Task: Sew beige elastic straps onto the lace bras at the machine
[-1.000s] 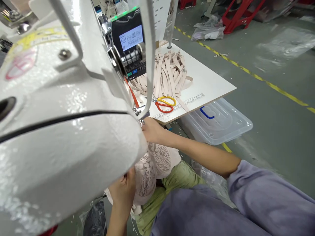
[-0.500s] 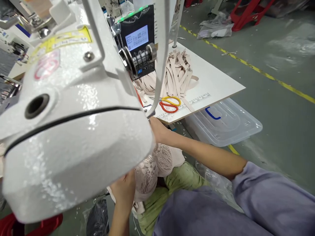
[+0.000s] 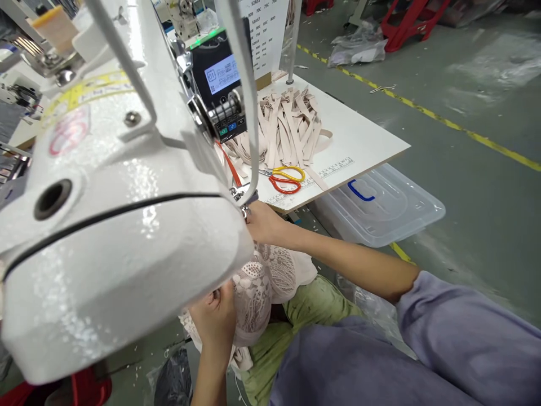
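A pale pink lace bra hangs below the head of a white sewing machine and drapes over my lap. My left hand is closed at the bra's left side, fingers curled and partly covered by the machine head. Close to the needle area, my right hand is bent round the upper edge of the bra. Its fingertips are mostly hidden behind the machine. The stitching point itself is out of sight.
Scissors with red and yellow handles lie on the white table beside a heap of beige strips. A control panel stands behind the machine. A lidded clear plastic box sits below the table's edge.
The view has shifted slightly, so the machine and table appear further left. More of my right hand and of the machine's metal parts near it now shows. Both hands stay at the bra.
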`<state>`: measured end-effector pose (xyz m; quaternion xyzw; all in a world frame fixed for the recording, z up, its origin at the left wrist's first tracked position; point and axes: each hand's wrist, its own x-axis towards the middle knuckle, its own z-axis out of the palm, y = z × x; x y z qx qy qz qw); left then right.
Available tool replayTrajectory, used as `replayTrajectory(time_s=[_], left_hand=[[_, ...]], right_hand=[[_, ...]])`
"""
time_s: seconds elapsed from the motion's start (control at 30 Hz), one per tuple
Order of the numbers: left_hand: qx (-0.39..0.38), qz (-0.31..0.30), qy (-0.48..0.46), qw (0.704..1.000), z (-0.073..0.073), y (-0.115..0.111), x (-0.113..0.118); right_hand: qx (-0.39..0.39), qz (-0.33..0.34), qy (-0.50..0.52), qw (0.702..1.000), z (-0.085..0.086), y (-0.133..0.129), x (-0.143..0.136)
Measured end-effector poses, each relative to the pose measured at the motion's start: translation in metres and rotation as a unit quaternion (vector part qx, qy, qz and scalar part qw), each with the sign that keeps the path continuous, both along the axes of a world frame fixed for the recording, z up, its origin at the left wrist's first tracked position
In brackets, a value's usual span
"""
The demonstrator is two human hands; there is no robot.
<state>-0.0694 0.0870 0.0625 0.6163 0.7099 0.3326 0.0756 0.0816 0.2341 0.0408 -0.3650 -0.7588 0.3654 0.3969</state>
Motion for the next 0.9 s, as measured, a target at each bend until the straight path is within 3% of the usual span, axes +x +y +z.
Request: replayTrajectory(time_s=[0.2,0.37,0.43,0.53,0.6,0.63,0.7,0.77,0.83,0.87,0.9], left_hand=[[-0.044,0.008,-0.013,0.999,-0.006,-0.004,-0.004],[-0.166,0.017,-0.155,0.974,0.001,0.003,-0.009],[-0.232,-0.017,-0.258,0.938,0.003,0.002,-0.008],[-0.337,-0.062,-0.465,0.816,-0.004,-0.010,0.005],[-0.365,-0.058,-0.549,0.750,-0.021,-0.026,0.022],[-0.361,-0.065,-0.556,0.746,-0.031,-0.034,0.032],[-0.368,-0.114,-0.510,0.769,-0.053,-0.049,0.049],[-0.392,-0.168,-0.444,0.788,-0.070,-0.058,0.056],[-0.393,-0.188,-0.410,0.801,-0.078,-0.063,0.051],[-0.387,-0.186,-0.393,0.813,-0.079,-0.065,0.044],[-0.376,-0.176,-0.375,0.829,-0.079,-0.067,0.034]], right_hand=[[0.001,0.007,0.054,0.999,-0.002,0.003,0.001],[-0.029,0.002,0.067,0.997,0.002,0.002,-0.001],[-0.039,0.007,0.074,0.996,0.004,0.000,-0.001],[-0.054,0.008,0.097,0.994,0.010,-0.008,0.005],[-0.123,0.036,0.130,0.983,0.015,-0.016,0.016],[-0.181,0.069,0.155,0.969,0.016,-0.020,0.022],[-0.310,0.137,0.206,0.918,0.014,-0.032,0.037],[-0.412,0.131,0.250,0.866,0.003,-0.045,0.052],[-0.460,0.012,0.292,0.838,-0.018,-0.056,0.068],[-0.457,-0.100,0.327,0.821,-0.031,-0.058,0.078],[-0.434,-0.152,0.337,0.821,-0.044,-0.058,0.088]])
